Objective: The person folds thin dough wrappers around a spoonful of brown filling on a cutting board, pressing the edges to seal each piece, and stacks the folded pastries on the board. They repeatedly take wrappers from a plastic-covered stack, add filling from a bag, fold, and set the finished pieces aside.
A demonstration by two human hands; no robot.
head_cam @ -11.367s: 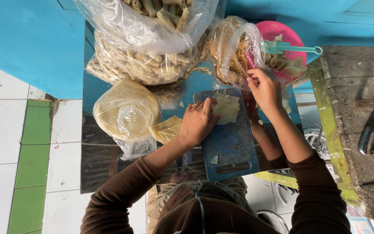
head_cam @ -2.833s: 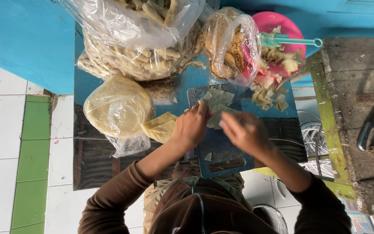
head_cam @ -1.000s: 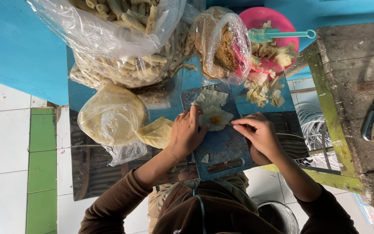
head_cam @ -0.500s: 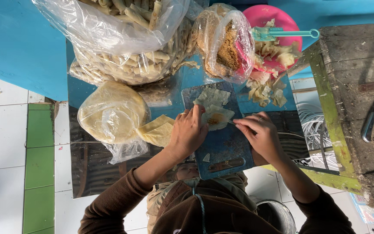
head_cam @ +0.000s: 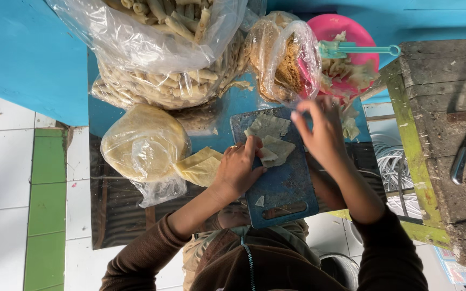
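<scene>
Wrappers (head_cam: 273, 148) lie on the blue cutting board (head_cam: 287, 188), unfilled; left hand (head_cam: 238, 170) presses them with flat released fingers, right hand (head_cam: 322, 132) reaches, grasping nothing, toward the filling bag (head_cam: 281, 59).

Bulging clear plastic bags of pale rolled pastries (head_cam: 157, 59) are crowding the far edge, while the blue rectangular plastic cutting board's (head_cam: 287, 183) near half is lying open between both forearms.
</scene>
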